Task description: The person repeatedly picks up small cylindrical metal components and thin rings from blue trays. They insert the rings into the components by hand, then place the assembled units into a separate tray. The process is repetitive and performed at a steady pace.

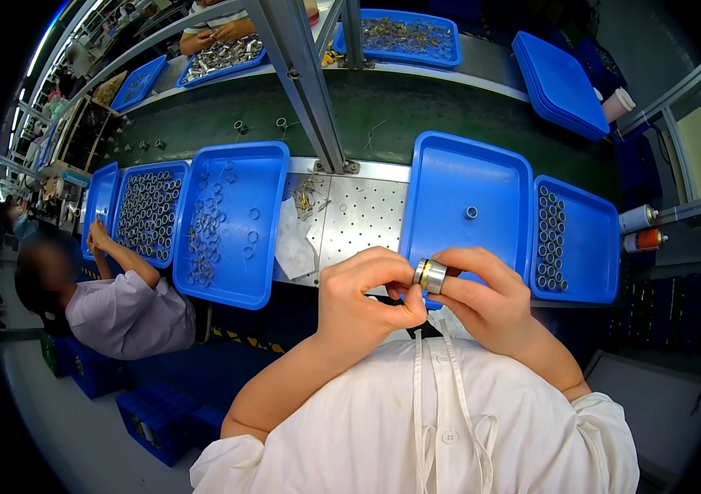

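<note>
In front of my chest, a short silver metal cylinder (432, 277) with a yellowish band at its left end is held between both hands. My right hand (486, 288) is closed on the cylinder's right side, fingers curled around it. At the banded left end, my left hand (371, 288) has thumb and fingertips pinched together; whether a separate small part is in that pinch is hidden. Just beyond the hands, one small metal ring (471, 212) stands in a large blue tray (457, 169).
A blue tray (601, 222) at the right holds rows of metal rings. To the left, another blue tray (231, 169) holds loose thin rings, near small brass-coloured pieces (308, 198) on a perforated metal plate (367, 218). A metal post (301, 90) rises ahead. A co-worker (124, 309) sits left.
</note>
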`<control>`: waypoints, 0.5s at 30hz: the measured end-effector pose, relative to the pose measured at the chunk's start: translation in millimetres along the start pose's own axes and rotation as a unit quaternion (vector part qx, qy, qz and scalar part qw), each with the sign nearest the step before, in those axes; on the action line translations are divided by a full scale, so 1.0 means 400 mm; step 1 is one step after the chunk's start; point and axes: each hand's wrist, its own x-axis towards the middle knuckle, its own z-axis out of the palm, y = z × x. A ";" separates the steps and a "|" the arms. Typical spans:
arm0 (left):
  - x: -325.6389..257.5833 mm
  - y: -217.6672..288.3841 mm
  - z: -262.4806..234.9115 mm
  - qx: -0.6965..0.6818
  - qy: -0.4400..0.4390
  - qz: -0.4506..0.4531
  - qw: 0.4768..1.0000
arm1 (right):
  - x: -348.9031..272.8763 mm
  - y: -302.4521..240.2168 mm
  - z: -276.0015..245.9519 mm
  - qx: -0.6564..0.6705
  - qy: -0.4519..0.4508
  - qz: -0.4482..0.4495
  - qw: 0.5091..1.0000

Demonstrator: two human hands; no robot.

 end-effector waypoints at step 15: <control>0.008 -0.006 -0.009 -0.145 -0.047 -0.160 0.975 | 0.003 0.017 -0.009 -0.016 0.001 -0.039 0.999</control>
